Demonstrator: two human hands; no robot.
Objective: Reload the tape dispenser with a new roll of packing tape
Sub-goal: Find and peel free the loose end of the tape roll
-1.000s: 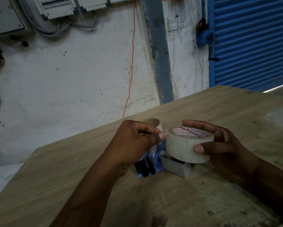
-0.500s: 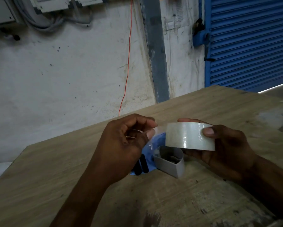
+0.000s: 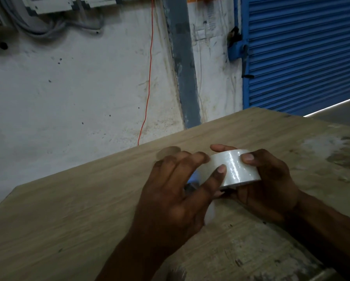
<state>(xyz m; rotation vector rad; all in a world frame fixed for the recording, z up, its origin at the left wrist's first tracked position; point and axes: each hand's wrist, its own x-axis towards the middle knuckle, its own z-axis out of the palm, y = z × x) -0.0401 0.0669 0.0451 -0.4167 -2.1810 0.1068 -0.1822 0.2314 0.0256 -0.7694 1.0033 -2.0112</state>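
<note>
My right hand (image 3: 269, 185) has its grip closed around the roll of packing tape (image 3: 236, 169): the thumb lies on the roll's upper right edge, one finger shows past its far side, and the palm cups it from below and from the right. The roll is held just above the tabletop (image 3: 72, 216), its glossy outer band turned toward me. My left hand (image 3: 176, 191) is spread loose, gripping nothing; its fingers are fairly straight and fanned toward the roll, and the thumb tip rests on the near left face of the tape. That hand is blurred. Both forearms come in from the near edge, the left one rising from the bottom centre, the right one from the bottom right corner.

The tabletop is pale wood, scuffed and whitish on the near right. Under my hands, between the left fingers and the roll, a scrap of the blue and grey tape dispenser (image 3: 192, 182) shows; the rest is hidden. Beyond the far edge stands a stained white wall (image 3: 78, 94) with a thin orange wire (image 3: 148, 82) hanging down it, and a blue roller shutter (image 3: 303, 51) at far right
</note>
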